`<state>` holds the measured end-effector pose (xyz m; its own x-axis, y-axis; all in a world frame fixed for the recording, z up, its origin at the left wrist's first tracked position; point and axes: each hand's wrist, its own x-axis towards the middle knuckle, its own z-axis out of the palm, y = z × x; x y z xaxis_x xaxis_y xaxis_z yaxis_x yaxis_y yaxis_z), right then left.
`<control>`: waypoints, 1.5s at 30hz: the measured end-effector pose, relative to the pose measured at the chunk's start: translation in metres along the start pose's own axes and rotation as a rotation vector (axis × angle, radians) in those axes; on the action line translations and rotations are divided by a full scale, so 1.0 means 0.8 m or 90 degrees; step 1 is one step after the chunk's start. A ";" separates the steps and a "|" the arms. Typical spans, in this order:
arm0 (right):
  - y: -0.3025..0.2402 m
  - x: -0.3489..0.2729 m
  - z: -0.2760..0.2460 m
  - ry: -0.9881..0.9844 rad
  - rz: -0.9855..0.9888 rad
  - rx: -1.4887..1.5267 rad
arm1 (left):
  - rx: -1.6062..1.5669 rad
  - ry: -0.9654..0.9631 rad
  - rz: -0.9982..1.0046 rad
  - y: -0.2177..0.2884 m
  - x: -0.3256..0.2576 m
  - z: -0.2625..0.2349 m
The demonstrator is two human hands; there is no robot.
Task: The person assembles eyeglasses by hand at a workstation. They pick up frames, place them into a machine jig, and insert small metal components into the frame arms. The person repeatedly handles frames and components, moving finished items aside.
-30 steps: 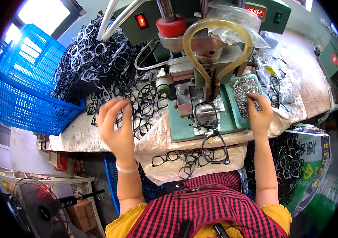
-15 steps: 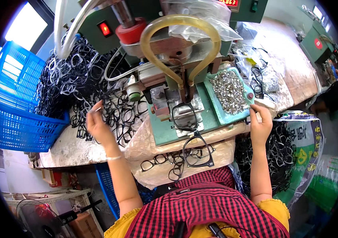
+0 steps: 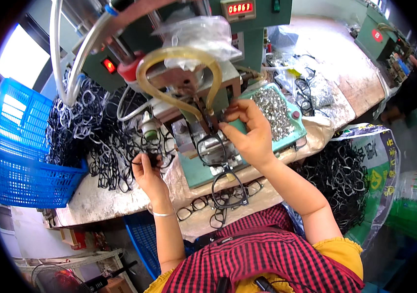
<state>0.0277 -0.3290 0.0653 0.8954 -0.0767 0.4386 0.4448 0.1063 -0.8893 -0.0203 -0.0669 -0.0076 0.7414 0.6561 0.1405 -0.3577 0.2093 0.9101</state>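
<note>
A black eyeglass frame point(image 3: 244, 200) sits at the green press machine point(image 3: 196, 177), one rim under the machine's head and the other hanging over the near edge. My right hand point(image 3: 253, 133) reaches in beside the head, thumb and fingers pinched close to the metal tip below the yellowish hose loop point(image 3: 142, 73). Whatever small piece the pinch holds is hidden. To the left, my left hand point(image 3: 150, 177) is closed at the edge of the loose black frames point(image 3: 113, 168), with something dark at its fingertips. A turquoise tray point(image 3: 294, 131) of small shiny metal parts lies right of the machine.
Blue plastic baskets point(image 3: 27, 178) stand at the left beside a heap of frames point(image 3: 79, 115). Several more frames point(image 3: 198, 202) lie on the covered table edge before me. A sack point(image 3: 377, 185) full of dark frames stands at the right. A person's arm point(image 3: 416, 66) shows at far right.
My right hand has left the tray's edge and moved left to the machine's head. My left hand has come nearer and rightward, beside the loose frames. The view has shifted.
</note>
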 end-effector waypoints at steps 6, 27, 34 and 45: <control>-0.016 0.001 0.005 -0.045 0.056 0.068 | -0.069 -0.097 0.215 0.100 -0.035 0.062; 0.071 -0.002 -0.136 0.029 -0.103 -0.677 | 0.343 -0.642 0.639 0.106 -0.068 0.125; 0.071 -0.011 -0.139 0.136 -0.135 -0.498 | 0.368 -0.523 0.545 0.086 -0.122 0.082; 0.088 0.020 -0.103 0.209 0.135 0.003 | 0.742 0.007 0.658 0.142 0.024 0.051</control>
<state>0.0714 -0.4041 -0.0006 0.9131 -0.3655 0.1804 0.2522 0.1588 -0.9546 -0.0231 -0.0603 0.1143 0.4538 0.1604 0.8766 -0.0656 -0.9750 0.2124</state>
